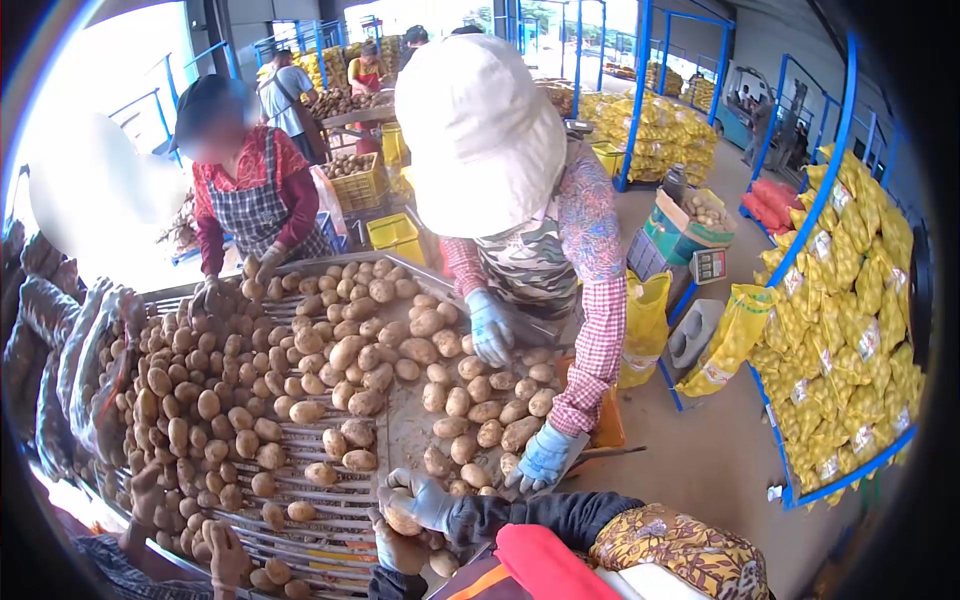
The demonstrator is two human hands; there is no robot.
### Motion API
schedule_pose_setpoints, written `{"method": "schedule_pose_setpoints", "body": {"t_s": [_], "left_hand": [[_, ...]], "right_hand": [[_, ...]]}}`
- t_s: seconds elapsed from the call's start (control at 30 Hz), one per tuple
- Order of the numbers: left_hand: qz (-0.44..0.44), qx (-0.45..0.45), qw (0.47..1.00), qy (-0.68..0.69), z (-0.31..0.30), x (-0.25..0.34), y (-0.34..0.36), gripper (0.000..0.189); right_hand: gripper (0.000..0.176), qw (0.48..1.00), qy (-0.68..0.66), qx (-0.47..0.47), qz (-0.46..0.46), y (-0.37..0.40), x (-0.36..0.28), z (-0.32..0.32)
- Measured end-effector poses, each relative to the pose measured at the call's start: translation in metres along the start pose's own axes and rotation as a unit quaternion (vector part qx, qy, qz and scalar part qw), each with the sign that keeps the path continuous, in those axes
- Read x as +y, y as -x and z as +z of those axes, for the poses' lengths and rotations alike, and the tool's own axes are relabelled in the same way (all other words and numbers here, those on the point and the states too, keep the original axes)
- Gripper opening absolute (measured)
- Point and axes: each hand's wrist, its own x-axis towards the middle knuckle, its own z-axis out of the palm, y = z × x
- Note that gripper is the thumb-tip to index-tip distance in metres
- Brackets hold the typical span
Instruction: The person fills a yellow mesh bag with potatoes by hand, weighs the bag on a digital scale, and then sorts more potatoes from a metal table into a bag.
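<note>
At the bottom centre, my right hand (pixel 425 502) in a grey-blue glove curls over a brown potato (pixel 402 521). Just below it, my left hand (pixel 390 548), also gloved, is closed around what looks like a potato, partly hidden. Another potato (pixel 444 563) lies beside my left hand. Both hands are over the near edge of a sorting table (pixel 395 440) with a flat metal part and a slatted part. Loose potatoes (pixel 480 410) cover much of it. My red front and dark sleeves show below.
Opposite, a co-worker in a white hat (pixel 480 120) has gloved hands among the potatoes. Another in a checked apron (pixel 245 210) works at far left. A person's bare hands (pixel 225 555) are at lower left. Yellow sacks (pixel 850 300) and a scale (pixel 708 265) stand right.
</note>
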Motion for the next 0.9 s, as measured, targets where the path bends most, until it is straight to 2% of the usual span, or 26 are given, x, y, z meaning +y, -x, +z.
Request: {"method": "schedule_pose_setpoints", "body": {"t_s": [0.03,0.07,0.1,0.13,0.2,0.27,0.3,0.33,0.4,0.43,0.47,0.5,0.53,0.57,0.6,0.63,0.67,0.7,0.73,0.8,0.83,0.87,0.9], "left_hand": [[0.081,0.033,0.992,-0.092,0.029,-0.003,0.000,0.065],[0.070,0.025,0.992,-0.099,0.029,-0.005,-0.004,0.065],[0.064,0.019,0.991,-0.113,0.028,-0.007,-0.010,0.067],[0.058,0.009,0.990,-0.125,0.031,-0.011,-0.019,0.069],[0.046,-0.011,0.987,-0.152,0.060,-0.013,-0.015,0.067],[0.026,0.046,0.983,-0.174,0.044,-0.005,-0.019,0.057],[0.021,0.077,0.980,-0.184,0.034,0.000,-0.021,0.052],[0.019,0.111,0.975,-0.193,0.026,0.003,-0.023,0.047],[0.052,0.182,0.932,-0.310,0.017,0.003,-0.034,0.047],[0.065,0.197,0.903,-0.375,0.016,0.004,-0.032,0.048],[0.078,0.211,0.870,-0.438,0.016,0.005,-0.031,0.050],[0.076,0.210,0.871,-0.439,0.017,0.003,-0.026,0.050],[0.178,0.179,0.830,-0.498,0.045,-0.001,-0.011,0.050],[0.278,0.144,0.775,-0.549,0.062,-0.003,-0.005,0.051],[0.277,0.144,0.776,-0.548,0.066,-0.002,-0.008,0.051],[0.387,0.082,0.634,-0.664,0.069,0.000,-0.012,0.051],[0.478,0.017,0.461,-0.748,0.069,0.001,-0.013,0.051],[0.398,0.044,0.559,-0.726,0.059,0.002,-0.012,0.048],[0.366,0.050,0.633,-0.681,0.039,0.001,-0.021,0.059],[0.335,0.055,0.663,-0.667,0.017,0.011,-0.036,0.058],[0.308,0.075,0.799,-0.511,0.014,0.005,-0.040,0.058],[0.248,0.136,0.819,-0.500,0.022,0.009,-0.032,0.057],[0.256,0.151,0.830,-0.473,0.024,0.009,-0.030,0.055]], "right_hand": [[0.018,0.997,0.048,0.063,-0.005,0.007,-0.017,-0.002],[0.020,0.987,0.095,0.128,-0.008,0.011,-0.028,-0.007],[0.022,0.976,0.155,0.127,-0.082,0.010,-0.026,-0.010],[0.026,0.935,0.250,0.130,-0.216,0.004,-0.012,-0.016],[0.030,0.891,0.360,0.040,-0.272,0.015,-0.041,-0.028],[0.033,0.863,0.460,-0.040,-0.204,0.024,-0.056,-0.035],[0.033,0.863,0.472,-0.044,-0.173,0.029,-0.060,-0.037],[0.033,0.890,0.434,-0.074,-0.122,0.027,-0.055,-0.040],[0.032,0.929,0.347,0.003,-0.130,0.024,-0.024,-0.047],[0.032,0.928,0.348,0.006,-0.131,0.022,-0.019,-0.049],[0.032,0.952,0.296,0.029,-0.075,0.021,-0.015,-0.050],[0.032,0.969,0.241,0.053,-0.018,0.019,-0.011,-0.051],[0.032,0.969,0.241,0.055,-0.016,0.017,-0.002,-0.053],[0.031,0.961,0.256,0.086,-0.061,0.013,0.012,-0.055],[0.031,0.950,0.271,0.115,-0.105,0.006,0.032,-0.058],[0.029,0.877,0.403,0.122,-0.231,-0.014,0.073,-0.053],[0.029,0.878,0.403,0.120,-0.229,-0.001,0.025,-0.050],[0.027,0.951,0.302,0.064,-0.034,0.014,-0.027,-0.045],[0.027,0.969,0.183,0.001,0.164,0.024,-0.064,-0.038],[0.026,0.986,0.144,0.054,-0.070,0.006,0.018,-0.038],[0.024,0.988,0.124,0.093,-0.004,0.010,0.001,-0.037],[0.026,0.993,0.080,0.087,-0.004,0.009,0.007,-0.037],[0.027,0.996,0.024,0.068,0.047,0.011,0.012,-0.038]]}}
